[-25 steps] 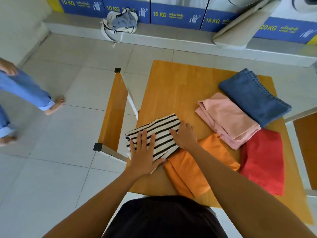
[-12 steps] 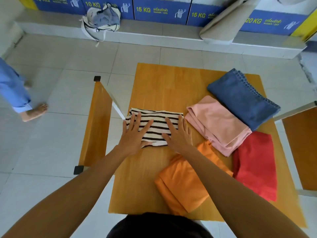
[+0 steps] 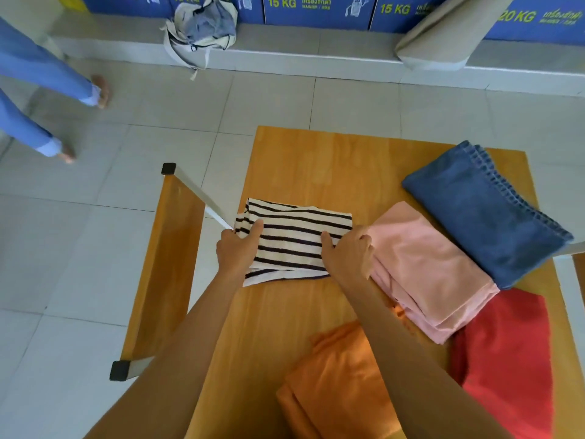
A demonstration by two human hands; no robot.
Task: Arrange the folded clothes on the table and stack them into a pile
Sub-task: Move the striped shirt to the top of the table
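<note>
A folded black-and-white striped garment [image 3: 294, 239] lies near the left edge of the wooden table [image 3: 316, 160]. My left hand [image 3: 237, 248] grips its left side, thumb on top. My right hand [image 3: 346, 253] grips its right side, thumb on top and fingers tucked under. A folded pink garment [image 3: 424, 267] lies right beside it, touching my right hand. Behind the pink one sits folded blue denim [image 3: 484, 207]. A folded red garment [image 3: 503, 353] lies at the right front, and a folded orange one [image 3: 335, 384] at the near edge under my right forearm.
A wooden bench [image 3: 167, 267] with black end caps stands left of the table; another seat edge [image 3: 569, 280] shows at the right. A person's legs in blue trousers [image 3: 38, 90] stand on the tiled floor at far left. A cloth bag [image 3: 202, 30] rests on the ledge.
My hands went from lying flat on the striped garment to gripping its two sides. The garment has slid off the orange one toward the table's left middle. The person at left has walked.
</note>
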